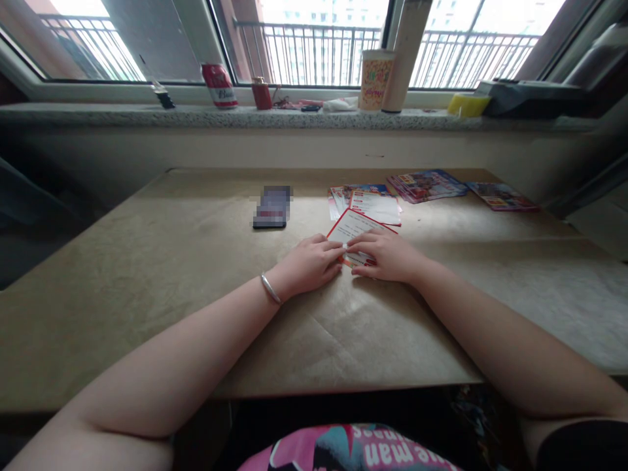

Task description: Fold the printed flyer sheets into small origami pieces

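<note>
- Pink shirt [350, 451], just off the worktop [161, 281]'s near edge.
- Left hand [314, 264], right hand [385, 254] touch white card [349, 224]; cannot tell whether either grip clamps.
- Open room: left.

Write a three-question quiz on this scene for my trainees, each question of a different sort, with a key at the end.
1. Multiple choice: the silver bracelet is worn on which side of the person? A right; B left; C both.
2. True or false: on the windowsill, the red can stands left of the patterned cup.
3. Fill in: the white card beneath the right grip has a ____ edge.

Key: 1 B; 2 true; 3 red.
</note>
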Tool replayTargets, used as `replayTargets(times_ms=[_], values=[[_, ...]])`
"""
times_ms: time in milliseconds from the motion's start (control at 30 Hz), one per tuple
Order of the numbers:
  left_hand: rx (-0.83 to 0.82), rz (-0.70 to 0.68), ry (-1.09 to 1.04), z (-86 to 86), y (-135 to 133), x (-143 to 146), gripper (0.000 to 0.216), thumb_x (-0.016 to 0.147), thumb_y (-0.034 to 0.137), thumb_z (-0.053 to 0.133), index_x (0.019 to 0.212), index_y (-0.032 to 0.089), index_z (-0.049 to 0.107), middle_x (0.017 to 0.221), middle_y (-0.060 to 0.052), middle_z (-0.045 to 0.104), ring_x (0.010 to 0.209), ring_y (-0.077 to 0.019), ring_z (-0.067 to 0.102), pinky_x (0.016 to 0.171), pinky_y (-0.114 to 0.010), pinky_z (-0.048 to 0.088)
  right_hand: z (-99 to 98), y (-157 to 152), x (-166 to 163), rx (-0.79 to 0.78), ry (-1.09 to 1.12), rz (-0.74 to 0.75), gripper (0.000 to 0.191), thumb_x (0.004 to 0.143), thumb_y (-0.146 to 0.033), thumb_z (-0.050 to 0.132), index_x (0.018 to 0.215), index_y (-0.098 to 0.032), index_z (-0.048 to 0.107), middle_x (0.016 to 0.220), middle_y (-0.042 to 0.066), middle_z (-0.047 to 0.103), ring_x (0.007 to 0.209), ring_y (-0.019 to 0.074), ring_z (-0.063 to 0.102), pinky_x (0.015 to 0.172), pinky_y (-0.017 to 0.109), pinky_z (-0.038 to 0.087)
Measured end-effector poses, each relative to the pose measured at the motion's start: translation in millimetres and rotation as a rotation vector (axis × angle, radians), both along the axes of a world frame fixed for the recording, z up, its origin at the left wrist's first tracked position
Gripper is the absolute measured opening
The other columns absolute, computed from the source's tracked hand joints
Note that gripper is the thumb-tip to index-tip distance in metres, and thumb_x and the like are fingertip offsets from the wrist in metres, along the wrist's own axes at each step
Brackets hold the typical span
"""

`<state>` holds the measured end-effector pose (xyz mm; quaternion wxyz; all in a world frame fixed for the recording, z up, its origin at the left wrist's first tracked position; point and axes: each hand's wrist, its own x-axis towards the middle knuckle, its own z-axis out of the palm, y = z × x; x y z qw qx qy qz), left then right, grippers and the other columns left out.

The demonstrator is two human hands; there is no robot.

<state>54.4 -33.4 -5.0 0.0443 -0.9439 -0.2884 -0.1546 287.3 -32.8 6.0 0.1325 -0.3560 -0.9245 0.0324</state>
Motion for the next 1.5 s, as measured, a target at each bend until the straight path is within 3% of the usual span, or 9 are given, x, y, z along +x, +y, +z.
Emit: replayTargets(times_ms=[133, 400, 867, 1033, 1167, 1333, 1500], values=[[-0.058, -0.024, -0.002, 1.7, 4.5, -2.7, 0.032, 0.094, 0.024, 0.047, 0.121, 0.016, 0.063, 0.123, -0.006, 0.066, 0.104, -0.0216, 0.059, 0.096, -0.037, 0.048, 2.1, -4.2, -1.6, -0.015, -0.019, -0.011, 0.046, 0.079, -0.051, 0.065, 0.115, -0.022, 0.068, 0.125, 0.007, 0.066, 0.113, 0.0277, 0.058, 0.099, 0.044, 0.044], [-0.033, 0.126, 0.121, 14.9, 7.9, -16.8, 0.030, 0.093, 0.031, 0.051, 0.113, 0.020, 0.070, 0.105, -0.008, 0.070, 0.095, -0.0230, 0.064, 0.086, -0.037, 0.051, 5.7, -7.2, -3.3, -0.022, -0.047, -0.039, 0.039, 0.080, -0.044, 0.064, 0.113, -0.023, 0.068, 0.123, 0.006, 0.066, 0.113, 0.0278, 0.058, 0.097, 0.044, 0.046], [-0.059, 0.167, 0.054, 9.0, 1.8, -16.0, 0.028, 0.090, 0.032, 0.056, 0.111, 0.018, 0.067, 0.103, -0.009, 0.065, 0.097, -0.0234, 0.059, 0.088, -0.037, 0.050, 8.7, -9.6, -14.5, -0.025, -0.161, -0.113, 0.056, 0.080, -0.044, 0.062, 0.132, -0.024, 0.056, 0.124, 0.012, 0.062, 0.111, 0.0323, 0.057, 0.091, 0.043, 0.047], [0.008, 0.196, 0.002, 1.1, -0.6, -12.1, 0.030, 0.092, 0.030, 0.053, 0.117, 0.017, 0.064, 0.106, -0.010, 0.064, 0.100, -0.0250, 0.057, 0.090, -0.040, 0.049, 7.6, -15.7, -20.0, -0.003, -0.188, -0.134, 0.048, 0.084, -0.040, 0.057, 0.129, -0.022, 0.057, 0.123, 0.013, 0.061, 0.108, 0.0324, 0.058, 0.091, 0.044, 0.046], [0.014, 0.223, -0.024, -2.1, 7.6, -10.4, 0.024, 0.093, 0.030, 0.053, 0.106, 0.018, 0.069, 0.100, -0.009, 0.067, 0.093, -0.0231, 0.059, 0.083, -0.036, 0.050, 6.4, -19.7, -19.8, 0.013, -0.151, -0.157, 0.042, 0.087, -0.040, 0.054, 0.124, -0.021, 0.059, 0.125, 0.011, 0.062, 0.108, 0.0309, 0.058, 0.091, 0.043, 0.045], [0.022, 0.190, -0.020, 0.2, 12.2, -12.7, 0.020, 0.093, 0.028, 0.055, 0.097, 0.020, 0.072, 0.091, -0.007, 0.068, 0.084, -0.0202, 0.060, 0.075, -0.033, 0.050, 11.5, -20.3, -19.0, 0.044, -0.184, -0.185, 0.027, 0.087, -0.028, 0.052, 0.108, -0.020, 0.066, 0.110, 0.010, 0.070, 0.098, 0.0275, 0.063, 0.082, 0.038, 0.046], [0.004, 0.130, -0.036, 0.8, 11.0, -15.9, 0.022, 0.094, 0.027, 0.052, 0.097, 0.020, 0.073, 0.090, -0.007, 0.068, 0.083, -0.0188, 0.060, 0.074, -0.031, 0.050, 16.0, -19.7, -14.7, 0.042, -0.198, -0.150, 0.027, 0.089, -0.026, 0.046, 0.100, -0.021, 0.071, 0.102, 0.007, 0.073, 0.091, 0.0242, 0.066, 0.076, 0.035, 0.046]])
